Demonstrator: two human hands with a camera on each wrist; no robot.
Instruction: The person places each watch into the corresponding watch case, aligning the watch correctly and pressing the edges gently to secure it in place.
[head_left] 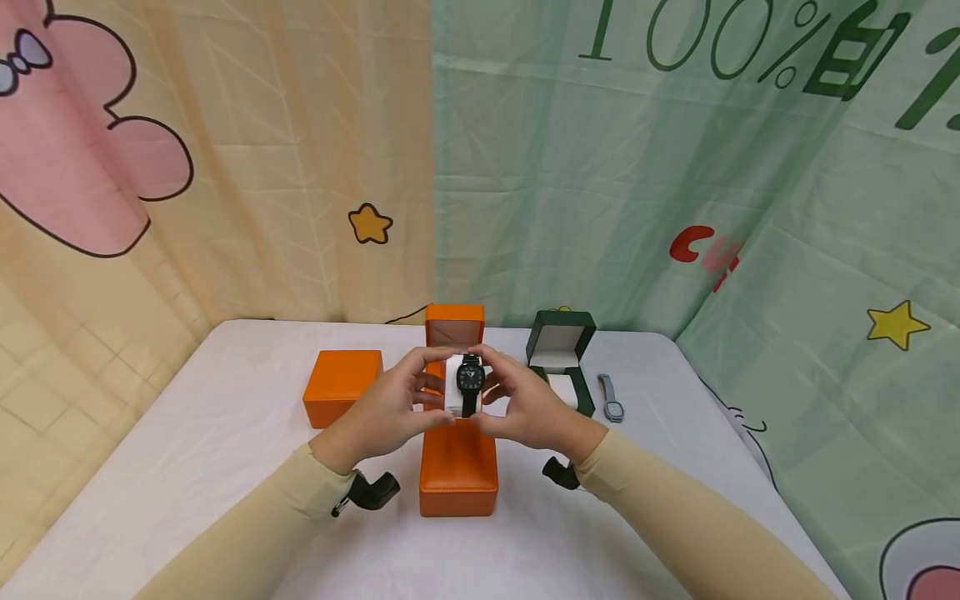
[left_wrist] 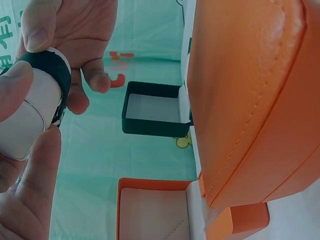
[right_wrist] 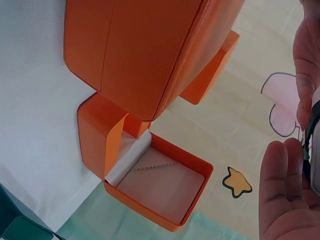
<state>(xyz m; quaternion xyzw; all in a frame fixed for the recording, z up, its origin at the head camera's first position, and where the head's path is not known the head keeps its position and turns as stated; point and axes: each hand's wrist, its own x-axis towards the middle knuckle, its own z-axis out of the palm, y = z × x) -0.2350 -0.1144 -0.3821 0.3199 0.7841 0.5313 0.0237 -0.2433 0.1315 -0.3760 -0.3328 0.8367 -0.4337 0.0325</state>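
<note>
Both hands hold a white watch cushion (head_left: 452, 392) with a black-strapped watch (head_left: 470, 377) around it, its dark face turned toward me. My left hand (head_left: 397, 408) grips the cushion from the left, thumb below and index finger above. From the other side, my right hand (head_left: 528, 404) has its thumb and index finger at the lower and upper ends. In the left wrist view the cushion's pale end (left_wrist: 25, 125) shows between the fingers. An open orange watch box (head_left: 455, 323) stands right behind the hands, its base mostly hidden by them.
A closed orange box (head_left: 459, 471) lies in front of the hands, another orange box (head_left: 343, 383) to their left. At the right, an open dark green box (head_left: 562, 346) holds a white cushion (head_left: 562, 389). A grey watch (head_left: 611, 400) lies beside it on the white-covered table (head_left: 247, 450).
</note>
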